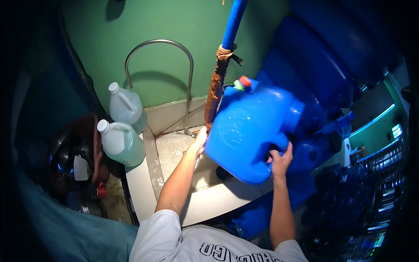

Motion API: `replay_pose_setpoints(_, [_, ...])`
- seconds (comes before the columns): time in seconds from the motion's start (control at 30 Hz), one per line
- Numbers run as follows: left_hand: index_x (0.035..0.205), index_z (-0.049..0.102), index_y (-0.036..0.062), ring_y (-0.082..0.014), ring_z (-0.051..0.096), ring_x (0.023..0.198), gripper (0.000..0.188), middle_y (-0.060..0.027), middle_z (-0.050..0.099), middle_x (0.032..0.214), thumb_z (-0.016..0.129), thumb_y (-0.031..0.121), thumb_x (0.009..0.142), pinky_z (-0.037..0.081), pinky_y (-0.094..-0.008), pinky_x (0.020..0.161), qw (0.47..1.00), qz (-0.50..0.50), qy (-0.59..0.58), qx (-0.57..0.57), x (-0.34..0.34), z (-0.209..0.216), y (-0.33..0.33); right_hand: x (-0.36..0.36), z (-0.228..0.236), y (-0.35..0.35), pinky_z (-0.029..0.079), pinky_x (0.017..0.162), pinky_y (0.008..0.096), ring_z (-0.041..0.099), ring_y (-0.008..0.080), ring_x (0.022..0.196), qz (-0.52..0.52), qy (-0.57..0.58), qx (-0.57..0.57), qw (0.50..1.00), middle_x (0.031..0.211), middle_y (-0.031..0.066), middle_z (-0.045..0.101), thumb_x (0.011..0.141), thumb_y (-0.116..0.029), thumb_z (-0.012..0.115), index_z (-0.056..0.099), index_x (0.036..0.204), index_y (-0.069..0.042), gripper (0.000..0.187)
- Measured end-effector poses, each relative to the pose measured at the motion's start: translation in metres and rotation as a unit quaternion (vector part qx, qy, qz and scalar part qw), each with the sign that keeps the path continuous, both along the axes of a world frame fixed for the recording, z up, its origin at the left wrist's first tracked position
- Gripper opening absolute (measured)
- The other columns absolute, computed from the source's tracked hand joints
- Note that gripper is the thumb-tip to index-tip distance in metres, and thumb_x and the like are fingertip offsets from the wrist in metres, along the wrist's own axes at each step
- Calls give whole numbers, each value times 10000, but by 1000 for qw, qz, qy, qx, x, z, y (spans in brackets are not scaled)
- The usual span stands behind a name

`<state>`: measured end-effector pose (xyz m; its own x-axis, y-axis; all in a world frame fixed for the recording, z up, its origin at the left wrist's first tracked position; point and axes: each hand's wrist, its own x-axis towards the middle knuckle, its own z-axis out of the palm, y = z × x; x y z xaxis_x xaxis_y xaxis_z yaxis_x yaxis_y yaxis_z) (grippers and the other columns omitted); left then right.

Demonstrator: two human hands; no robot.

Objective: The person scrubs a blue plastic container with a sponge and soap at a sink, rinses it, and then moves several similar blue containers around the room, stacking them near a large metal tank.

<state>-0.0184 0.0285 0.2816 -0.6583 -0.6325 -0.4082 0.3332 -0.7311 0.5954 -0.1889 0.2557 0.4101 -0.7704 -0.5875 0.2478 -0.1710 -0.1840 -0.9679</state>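
A large blue plastic water jug (pixel 244 126) hangs tilted over the tiled sink, held between both my hands. My right hand (pixel 280 160) is closed around its handle on the near right side. Against the jug's left end rests my left hand (pixel 200 140), its fingers partly hidden behind the plastic. The jug's short wide neck (pixel 296 112) points right. A small red and green piece (pixel 242 83) shows at its far edge; I cannot tell whether it is attached. Below lies the wet sink basin (pixel 168 150).
A curved metal faucet (pixel 192 78) rises behind the sink beside a wrapped blue pipe (pixel 215 87). Two translucent jugs, one clear (pixel 126 107) and one greenish (pixel 124 146), stand on the left ledge. Large blue containers (pixel 305 56) crowd the right. A reddish-brown basin (pixel 97 148) sits lower left.
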Motion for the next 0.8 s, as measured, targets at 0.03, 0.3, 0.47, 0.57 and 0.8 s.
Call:
replay_pose_setpoints(0.03, [1044, 636, 146, -129, 591, 616, 501, -8, 661, 808, 451, 609, 996, 465, -299, 512, 1000, -15, -27, 0, 1, 1, -3, 5, -6, -4, 459, 464, 264, 531, 120, 507, -17, 15, 51, 998, 891, 101, 619, 762, 50, 608, 441, 1352, 49, 613])
replay_pose_setpoints(0.3, [1172, 615, -48, -195, 654, 944, 397, -108, 690, 1028, 522, 26, 794, 501, -308, 880, 863, 231, -171, -415, 5, 52, -37, 23, -16, 3, 500, 961, 386, 654, 298, 1059, 81, 129, 155, 976, 1209, 235, 630, 767, 10, 632, 335, 1457, 83, 755])
replay_pose_setpoints(0.47, [1155, 622, -37, -218, 652, 973, 418, -125, 682, 1053, 517, -35, 751, 498, -328, 912, 834, 266, -55, -480, 2, 49, -23, 33, 20, -9, 529, 911, 373, 664, 289, 1025, 63, 225, 246, 941, 1163, 238, 650, 776, -20, 675, 364, 1456, 64, 752])
replay_pose_setpoints(0.57, [1168, 610, -52, -271, 643, 1061, 394, -148, 657, 1130, 552, -57, 778, 478, -345, 961, 809, 225, -127, -528, 1, 24, -42, 37, 58, 2, 522, 907, 408, 689, 366, 1040, 81, 277, 260, 922, 1146, 281, 675, 768, -75, 722, 406, 1437, 41, 749])
replay_pose_setpoints(0.8, [1295, 572, 2, -233, 571, 992, 600, -125, 576, 1128, 463, 517, 1007, 444, -351, 873, 964, 117, -196, -137, 11, -64, 8, 5, 100, 38, 528, 904, 400, 714, 336, 992, 126, 311, 410, 848, 1090, 246, 703, 748, -102, 753, 421, 1476, -8, 806])
